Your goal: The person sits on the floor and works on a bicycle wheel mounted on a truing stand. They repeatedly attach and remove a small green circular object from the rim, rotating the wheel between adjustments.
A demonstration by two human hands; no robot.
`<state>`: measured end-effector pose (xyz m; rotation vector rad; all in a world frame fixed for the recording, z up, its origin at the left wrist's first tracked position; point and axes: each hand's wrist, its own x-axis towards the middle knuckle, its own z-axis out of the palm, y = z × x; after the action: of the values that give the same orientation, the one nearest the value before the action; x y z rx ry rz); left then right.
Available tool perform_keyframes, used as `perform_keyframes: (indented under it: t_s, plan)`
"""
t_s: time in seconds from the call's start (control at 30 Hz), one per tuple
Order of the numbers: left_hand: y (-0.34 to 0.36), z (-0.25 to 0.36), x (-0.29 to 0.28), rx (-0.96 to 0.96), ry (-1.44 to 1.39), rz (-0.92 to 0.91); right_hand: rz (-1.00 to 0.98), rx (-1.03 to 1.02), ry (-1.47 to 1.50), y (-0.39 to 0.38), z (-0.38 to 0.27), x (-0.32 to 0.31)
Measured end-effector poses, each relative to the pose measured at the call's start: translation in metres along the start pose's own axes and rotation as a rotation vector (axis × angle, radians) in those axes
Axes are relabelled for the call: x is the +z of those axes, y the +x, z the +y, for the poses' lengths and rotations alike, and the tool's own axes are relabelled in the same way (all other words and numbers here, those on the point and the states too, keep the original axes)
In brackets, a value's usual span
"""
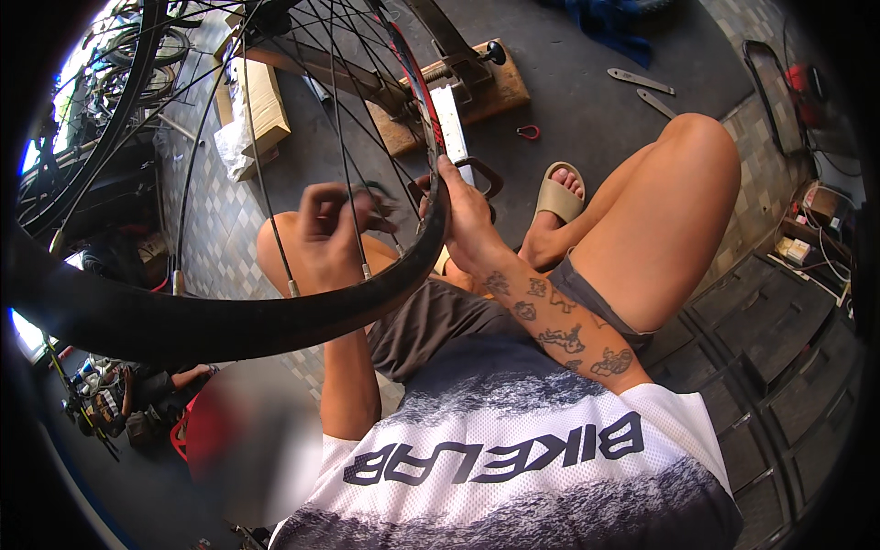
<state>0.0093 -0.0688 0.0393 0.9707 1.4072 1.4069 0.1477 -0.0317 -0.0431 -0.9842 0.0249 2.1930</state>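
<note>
A spoked bicycle wheel (266,328) with a black rim and no tyre on it fills the upper left. My right hand (466,213) grips the rim at its right side, thumb on the near face, with some fingers hidden behind it. Behind the near spokes is my left hand (332,229), raised inside the wheel with its fingers curled and smeared by motion. A small dark, rounded thing (378,194) shows at those fingertips; its kind is too blurred to tell. Beyond the rim stands a metal wheel stand (454,62) on a wooden base (504,99).
On the dark floor lie a small red loop-shaped thing (528,132), two flat metal tools (642,81) and a blue cloth (616,26). An opened cardboard box (266,115) is at the left. Black drawers (779,339) line the right; other bicycles (137,60) stand far left.
</note>
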Motion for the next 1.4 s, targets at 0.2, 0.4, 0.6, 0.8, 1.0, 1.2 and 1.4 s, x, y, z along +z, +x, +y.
perform_keyframes:
  t_s: [0.2, 0.4, 0.6, 0.8, 1.0, 1.2, 1.4]
  plan:
    - [-0.005, 0.037, -0.012, -0.029, 0.037, 0.025, -0.135, 0.167, -0.09, -0.049, -0.007, 0.003]
    - [-0.002, 0.04, 0.018, -0.15, 0.112, -0.004, -0.047, 0.118, -0.104, -0.022, -0.004, -0.007]
    - [0.012, 0.02, 0.023, -0.213, 0.083, -0.009, -0.109, 0.053, -0.119, -0.007, 0.003, -0.014]
    - [0.023, -0.002, 0.018, -0.199, 0.196, -0.061, -0.091, 0.031, -0.109, -0.003, 0.008, -0.013]
    - [0.028, 0.004, 0.021, -0.239, 0.275, -0.104, -0.102, 0.035, -0.104, -0.006, 0.005, -0.011]
    - [0.031, 0.007, 0.022, -0.305, 0.293, -0.191, -0.121, 0.013, -0.113, -0.007, 0.005, -0.012]
    - [0.032, 0.013, 0.026, -0.26, 0.418, -0.245, -0.168, 0.035, 0.022, -0.009, 0.006, -0.016]
